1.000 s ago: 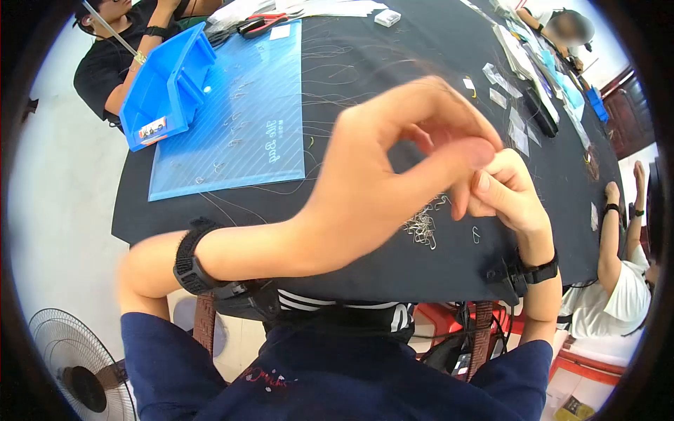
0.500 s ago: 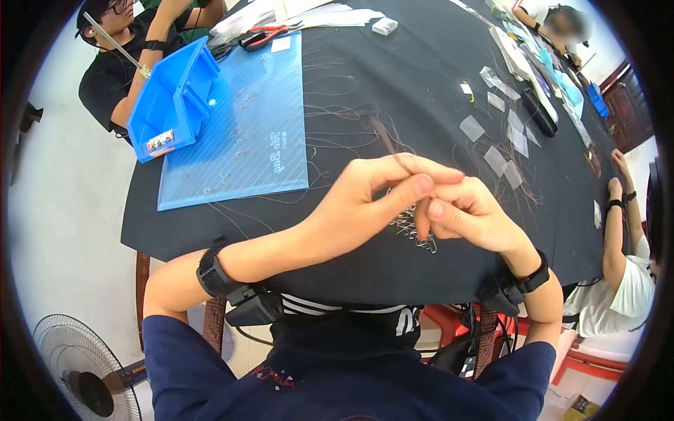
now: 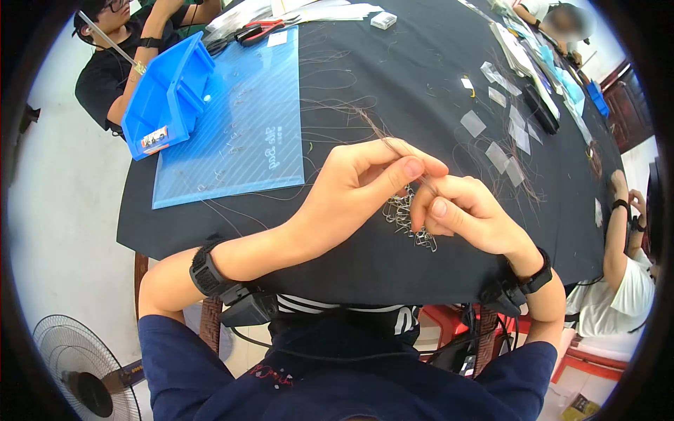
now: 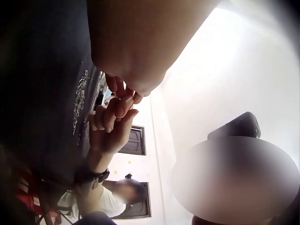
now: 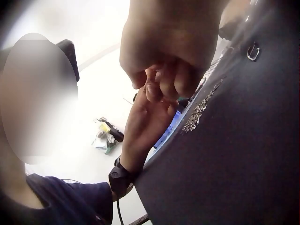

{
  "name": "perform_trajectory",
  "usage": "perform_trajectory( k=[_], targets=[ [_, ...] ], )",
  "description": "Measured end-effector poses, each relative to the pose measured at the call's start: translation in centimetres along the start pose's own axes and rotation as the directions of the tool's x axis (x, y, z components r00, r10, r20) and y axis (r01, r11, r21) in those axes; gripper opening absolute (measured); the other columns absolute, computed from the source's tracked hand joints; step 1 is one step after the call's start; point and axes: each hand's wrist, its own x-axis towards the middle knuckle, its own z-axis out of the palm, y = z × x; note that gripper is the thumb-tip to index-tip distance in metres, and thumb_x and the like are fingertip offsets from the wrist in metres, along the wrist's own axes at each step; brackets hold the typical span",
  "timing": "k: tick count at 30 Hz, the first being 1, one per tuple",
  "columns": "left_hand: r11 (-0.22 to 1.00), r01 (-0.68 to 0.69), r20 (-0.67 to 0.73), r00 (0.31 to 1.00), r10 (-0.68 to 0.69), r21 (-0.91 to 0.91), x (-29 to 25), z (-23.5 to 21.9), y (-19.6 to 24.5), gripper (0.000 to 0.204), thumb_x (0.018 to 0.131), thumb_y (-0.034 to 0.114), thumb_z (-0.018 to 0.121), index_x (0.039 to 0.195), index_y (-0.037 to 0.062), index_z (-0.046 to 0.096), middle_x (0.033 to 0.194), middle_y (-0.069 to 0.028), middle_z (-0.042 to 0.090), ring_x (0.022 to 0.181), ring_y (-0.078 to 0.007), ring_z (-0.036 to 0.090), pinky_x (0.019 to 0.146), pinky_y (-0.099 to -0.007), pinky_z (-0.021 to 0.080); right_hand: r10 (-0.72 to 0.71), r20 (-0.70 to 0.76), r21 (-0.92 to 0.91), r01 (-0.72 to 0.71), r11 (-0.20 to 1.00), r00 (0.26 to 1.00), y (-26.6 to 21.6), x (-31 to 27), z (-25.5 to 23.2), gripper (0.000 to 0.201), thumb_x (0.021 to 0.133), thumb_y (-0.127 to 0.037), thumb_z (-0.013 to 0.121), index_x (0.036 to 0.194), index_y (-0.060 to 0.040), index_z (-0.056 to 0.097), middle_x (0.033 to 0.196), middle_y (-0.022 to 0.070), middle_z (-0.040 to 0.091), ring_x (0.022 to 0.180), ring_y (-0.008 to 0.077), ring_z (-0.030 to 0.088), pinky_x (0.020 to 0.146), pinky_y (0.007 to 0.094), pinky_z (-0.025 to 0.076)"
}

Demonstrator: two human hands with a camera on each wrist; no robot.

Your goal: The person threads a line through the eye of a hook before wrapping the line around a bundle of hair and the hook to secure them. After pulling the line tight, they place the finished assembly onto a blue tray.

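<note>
In the head view, a thin dark bundle of threads (image 3: 375, 128) runs from the table over the index finger of my left hand (image 3: 344, 189), which pinches it between thumb and fingers. The strands pass on to my right hand (image 3: 477, 214), whose thumb and curled index finger grip them; anything smaller between those fingertips is hidden. Both hands are held close together above a pile of metal hooks (image 3: 401, 214). The right wrist view shows my right hand (image 5: 171, 51) in front of my left, with the hook pile (image 5: 199, 112) lower on the table and a single hook (image 5: 253, 52) apart.
A blue sheet (image 3: 232, 158) with rows of hooks and threads lies at the left, a blue bin (image 3: 158, 105) on its edge. Red-handled pliers (image 3: 260, 31) lie behind. Clear plastic pieces (image 3: 497, 157) and a black case (image 3: 539, 110) are at the right. Other people sit around the table.
Both hands have come down and left from their earlier place, with the left hand's blurred motion settling. Since the middle frame they have shifted only slightly, and the strands between them show more clearly.
</note>
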Motion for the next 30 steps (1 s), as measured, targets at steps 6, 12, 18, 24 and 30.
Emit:
perform_trajectory(
  k=[6, 12, 18, 24, 30],
  targets=[
    [1.0, 0.017, -0.009, 1.0, -0.017, 0.017, -0.04, 0.09, -0.1, 0.026, 0.099, 0.018, 0.049, 0.107, -0.001, 0.066, 0.102, -0.0076, 0.067, 0.091, -0.0118, 0.061, 0.079, -0.0257, 0.048, 0.045, 0.028, -0.038, -0.044, 0.998, 0.999, 0.07, -0.13, -0.46, 0.034, 0.1, -0.03, 0.045, 0.092, -0.001, 0.061, 0.064, -0.0012, 0.045, 0.06, 0.0068, 0.042, 0.056, 0.0245, 0.036],
    [0.999, 0.011, -0.02, 1.0, -0.01, 0.038, 0.04, -0.21, -0.12, 0.028, 0.099, 0.022, 0.05, 0.106, -0.0001, 0.066, 0.101, -0.0079, 0.068, 0.092, -0.0118, 0.062, 0.077, -0.0257, 0.049, 0.028, -0.01, 0.042, -0.028, 0.999, 1.0, 0.27, -0.14, 0.01, 0.036, 0.101, -0.031, 0.043, 0.092, -0.0008, 0.061, 0.061, -0.0024, 0.041, 0.058, 0.0068, 0.039, 0.055, 0.025, 0.034],
    [0.998, 0.062, -0.03, 0.998, -0.061, 0.03, -0.11, -0.07, -0.21, 0.029, 0.1, 0.024, 0.048, 0.102, 0.0011, 0.067, 0.102, -0.0076, 0.068, 0.09, -0.0113, 0.061, 0.076, -0.0249, 0.048, 0.011, -0.009, -0.054, -0.011, 0.998, 1.0, 0.96, -0.11, -0.1, 0.039, 0.102, -0.032, 0.041, 0.091, 0.0006, 0.06, 0.058, -0.0031, 0.038, 0.056, 0.0066, 0.036, 0.054, 0.0248, 0.033],
    [0.985, -0.046, -0.156, 0.985, 0.072, 0.164, -0.08, -0.26, 0.26, 0.03, 0.1, 0.024, 0.047, 0.102, 0.0016, 0.066, 0.102, -0.008, 0.068, 0.09, -0.0118, 0.061, 0.073, -0.0252, 0.048, -0.006, -0.063, 0.012, 0.007, 1.0, 0.998, 0.7, -0.1, -0.31, 0.037, 0.102, -0.032, 0.042, 0.094, 0.0006, 0.058, 0.06, -0.0031, 0.04, 0.056, 0.0056, 0.036, 0.053, 0.0233, 0.031],
    [0.991, -0.063, -0.217, 0.972, 0.088, 0.122, 0.13, -0.14, 0.37, 0.03, 0.1, 0.025, 0.047, 0.107, 0.0014, 0.065, 0.104, -0.0101, 0.067, 0.09, -0.0128, 0.062, 0.073, -0.0254, 0.048, -0.034, -0.199, 0.108, 0.057, 0.993, 0.979, 0.6, -0.16, 0.02, 0.028, 0.102, -0.027, 0.043, 0.099, -0.0006, 0.052, 0.067, -0.0022, 0.044, 0.06, 0.0044, 0.037, 0.054, 0.0215, 0.03]
  ],
)
